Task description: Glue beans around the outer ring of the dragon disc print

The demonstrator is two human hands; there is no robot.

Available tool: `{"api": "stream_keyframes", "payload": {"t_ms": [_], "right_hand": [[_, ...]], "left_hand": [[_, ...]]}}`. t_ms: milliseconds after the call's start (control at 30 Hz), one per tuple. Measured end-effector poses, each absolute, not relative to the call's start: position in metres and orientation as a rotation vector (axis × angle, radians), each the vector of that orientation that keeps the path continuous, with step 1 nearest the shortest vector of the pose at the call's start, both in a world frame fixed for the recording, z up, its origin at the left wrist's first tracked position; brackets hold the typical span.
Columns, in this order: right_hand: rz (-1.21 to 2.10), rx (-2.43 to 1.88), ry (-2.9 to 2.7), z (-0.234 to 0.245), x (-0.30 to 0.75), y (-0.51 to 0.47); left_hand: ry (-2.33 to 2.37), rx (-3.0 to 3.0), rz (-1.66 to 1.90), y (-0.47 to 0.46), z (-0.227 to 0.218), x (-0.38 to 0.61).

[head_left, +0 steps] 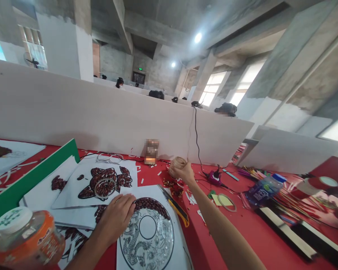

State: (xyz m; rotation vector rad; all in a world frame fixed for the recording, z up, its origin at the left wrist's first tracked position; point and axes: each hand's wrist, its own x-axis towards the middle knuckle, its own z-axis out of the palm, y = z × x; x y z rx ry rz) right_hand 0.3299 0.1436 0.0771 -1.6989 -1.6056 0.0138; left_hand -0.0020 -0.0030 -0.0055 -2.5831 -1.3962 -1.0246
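Note:
My left hand (116, 215) lies on a white sheet printed with a round dragon design (148, 234), fingers bent down against the band of dark red beans (152, 204) glued along its upper rim. My right hand (186, 173) reaches far across the red table and is closed around a ball of tan twine (177, 164). A yellow-handled utility knife (176, 205) lies between the two hands, beside the sheet.
Bean-covered sheets (105, 182) lie left of the dragon sheet. An orange jar with a white lid (25, 238) stands at the near left by a green board (30, 176). A water bottle (263, 189), coloured sticks (290, 206), a tape ring (227, 202) and a corded tool (215, 177) sit right. A white partition (101, 116) backs the table.

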Motion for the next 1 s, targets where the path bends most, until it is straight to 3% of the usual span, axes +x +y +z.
{"api": "stream_keyframes", "payload": {"t_ms": [167,700,1000], "right_hand": [[-0.037,-1.641,-1.631,0.064,0.309,0.128],[-0.834,-1.252,-2.591,0.077,0.370,0.105],[-0.888,-1.018,-2.780,0.097,0.368,0.107]], "left_hand": [[-1.405,-2.614,-0.987,-0.003,-0.003,-0.004],[-1.447,-2.643,-0.970,-0.006,0.003,-0.004],[-1.432,-2.622,-0.976,-0.006,0.000,-0.005]]}}
